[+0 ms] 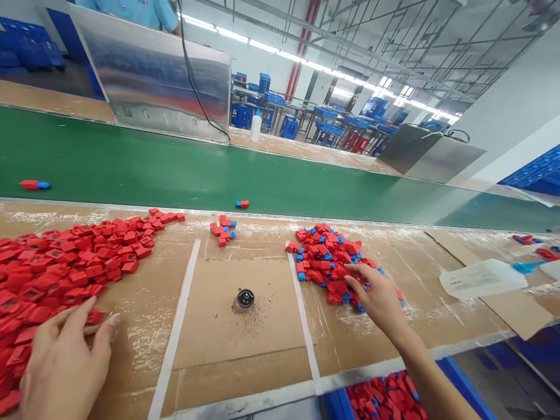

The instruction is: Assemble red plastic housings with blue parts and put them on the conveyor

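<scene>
The left hand (pixel 65 364) and right hand (pixel 378 297) are well apart on a cardboard-covered table (pixel 144 356), both open, with neither clamped on anything. The left fingers (pixel 90 318) lie at the lower edge of a large heap of red plastic pieces (pixel 74 268). The right fingers (pixel 356 270) touch the near side of a heap of red pieces with blue ends (pixel 328 262).

The pieces in both heaps are small, blocky and jumbled, with their long sides pointing every way. A small clump of red-and-blue pieces (pixel 223 229) sits between the heaps, nearer the far table edge. Between the hands, a small round dark-topped metal object (pixel 244 300) stands on a cardboard square (pixel 245 350) among dark specks, with white tape strips (pixel 174 329) (pixel 301 315) on either side. Near the right hand, a plastic squeeze bottle (pixel 483 279) lies on its side, its blue nozzle pointing right.

Beyond the table runs a green conveyor belt (pixel 131 157) carrying two assembled pieces (pixel 35 185) (pixel 242 204), each lying with its long side along the belt. A metal panel (pixel 149 73) stands past the belt, with a person in a blue shirt (pixel 126 11) behind it. Below the near table edge, a blue crate (pixel 385 399) holds more red pieces with blue ends.
</scene>
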### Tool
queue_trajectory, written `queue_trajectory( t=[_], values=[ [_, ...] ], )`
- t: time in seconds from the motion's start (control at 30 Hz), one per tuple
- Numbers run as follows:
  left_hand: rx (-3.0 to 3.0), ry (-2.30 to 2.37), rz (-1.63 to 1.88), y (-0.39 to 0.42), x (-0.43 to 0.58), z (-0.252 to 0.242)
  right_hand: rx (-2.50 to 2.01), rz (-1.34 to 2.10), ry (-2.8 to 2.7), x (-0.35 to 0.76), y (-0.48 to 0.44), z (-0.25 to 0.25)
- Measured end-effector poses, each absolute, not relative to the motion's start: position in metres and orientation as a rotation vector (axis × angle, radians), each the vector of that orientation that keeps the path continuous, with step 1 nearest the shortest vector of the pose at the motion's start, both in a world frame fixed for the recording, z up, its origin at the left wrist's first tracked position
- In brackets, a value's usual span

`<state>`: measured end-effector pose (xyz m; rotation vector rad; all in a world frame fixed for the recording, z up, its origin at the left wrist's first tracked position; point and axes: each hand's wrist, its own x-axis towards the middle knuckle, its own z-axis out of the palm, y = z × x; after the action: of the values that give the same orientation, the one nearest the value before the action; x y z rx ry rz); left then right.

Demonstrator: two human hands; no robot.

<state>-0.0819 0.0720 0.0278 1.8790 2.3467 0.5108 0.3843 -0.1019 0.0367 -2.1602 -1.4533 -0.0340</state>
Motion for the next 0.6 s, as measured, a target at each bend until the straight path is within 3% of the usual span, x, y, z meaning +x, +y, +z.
queue_trajectory(
  t=[0.1, 0.23, 0.4, 0.6],
  values=[
    [2.001, 2.351, 0.285, 0.075, -0.072, 0.031, -2.182, -0.083, -1.564, 0.390, -0.102, 0.035],
    [2.014, 2.304, 0.322, 0.075, -0.071, 0.030, -2.130, -0.305, -1.649, 0.375, -0.068, 0.058],
    [2.004, 2.205, 0.535, 0.075, -0.083, 0.013, -2.045, -0.073, -2.000, 0.336, 0.070, 0.078],
    [1.878, 2.144, 0.709, 0.068, -0.090, 0.004, -2.305, 0.046, -2.058, 0.306, 0.213, 0.033]
  ],
)
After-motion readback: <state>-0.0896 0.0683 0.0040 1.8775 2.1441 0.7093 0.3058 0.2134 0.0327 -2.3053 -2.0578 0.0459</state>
